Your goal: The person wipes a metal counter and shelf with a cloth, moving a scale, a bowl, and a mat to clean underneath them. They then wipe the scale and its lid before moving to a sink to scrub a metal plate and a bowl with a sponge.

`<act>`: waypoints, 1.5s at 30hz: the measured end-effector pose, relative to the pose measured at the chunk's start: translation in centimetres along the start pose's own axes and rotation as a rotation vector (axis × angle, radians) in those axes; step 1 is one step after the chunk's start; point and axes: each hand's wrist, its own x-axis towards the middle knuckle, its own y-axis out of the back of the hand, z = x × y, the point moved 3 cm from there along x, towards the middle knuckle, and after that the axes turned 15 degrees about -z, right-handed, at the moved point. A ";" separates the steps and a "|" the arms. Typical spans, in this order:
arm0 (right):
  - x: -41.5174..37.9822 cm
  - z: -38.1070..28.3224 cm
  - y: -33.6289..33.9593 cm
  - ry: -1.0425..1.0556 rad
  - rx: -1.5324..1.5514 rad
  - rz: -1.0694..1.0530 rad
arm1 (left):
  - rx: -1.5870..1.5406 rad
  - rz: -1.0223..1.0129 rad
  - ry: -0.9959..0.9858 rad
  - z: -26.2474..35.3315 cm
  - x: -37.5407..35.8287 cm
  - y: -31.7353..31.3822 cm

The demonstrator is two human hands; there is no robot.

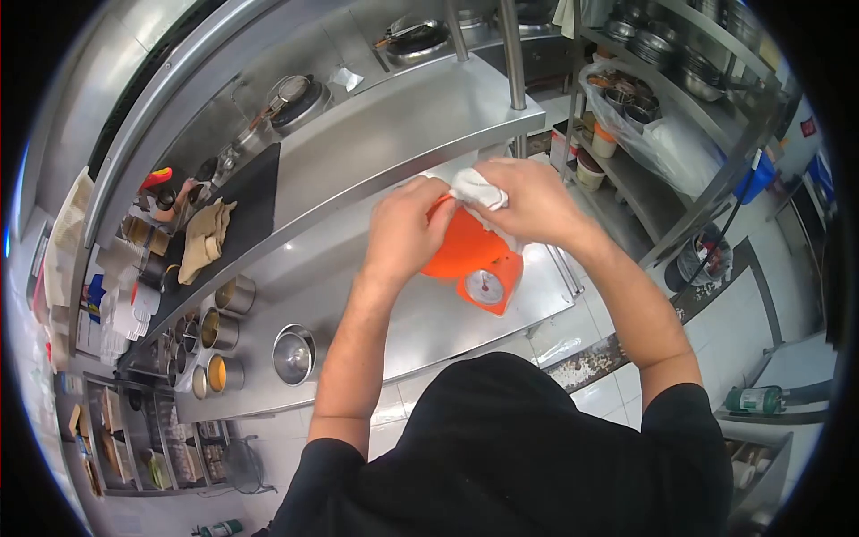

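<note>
An orange kitchen scale (492, 286) with a round white dial stands on the steel counter (349, 277), with an orange pan (465, 243) on top of it. My left hand (403, 224) has its fingers closed at the pan's upper rim. In my right hand (528, 199) is a bunched white cloth (480, 189), pressed near the same rim. The two hands are close together, just below the raised steel shelf. Part of the pan is hidden behind my hands.
Nested steel bowls (293, 354) and several metal pots (219, 329) stand on the counter's left. A beige cloth (206, 240) lies on a black board (255, 192) on the raised shelf (385, 116). Racks with bowls (658, 49) rise at right.
</note>
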 end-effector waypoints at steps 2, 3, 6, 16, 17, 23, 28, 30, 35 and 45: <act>0.3 0.1 0.7 0.009 0.096 0.037 | -0.070 0.118 -0.034 0.6 0.0 0.2; 0.3 0.3 0.8 -0.020 0.121 0.035 | -0.107 0.176 -0.048 0.8 -0.1 0.3; -0.3 1.2 0.4 -0.167 0.444 0.095 | -0.183 0.279 0.064 1.5 -0.5 1.6; -2.5 -0.7 -11.7 -0.386 1.664 0.657 | -0.572 0.709 0.169 -0.7 0.1 -0.2; -2.4 -1.5 -12.9 -0.409 1.791 0.691 | -0.607 0.745 0.183 -0.9 0.4 -0.8; -3.8 -5.9 -13.6 -0.502 1.678 0.311 | -0.705 0.903 0.165 -2.7 0.8 -2.2; -5.9 -5.1 -6.7 -0.280 0.767 0.384 | -0.576 0.928 0.165 -3.0 -0.7 -1.1; -4.0 -4.0 -3.9 -0.267 0.428 0.472 | -0.455 0.877 0.191 -2.1 -0.6 -1.1; -1.5 -4.2 -5.2 -0.224 -0.071 0.360 | -0.357 0.784 0.146 0.2 -0.3 -2.3; -5.9 -5.2 -5.5 0.189 0.318 0.435 | -2.010 0.600 -0.119 -11.3 -4.7 -2.2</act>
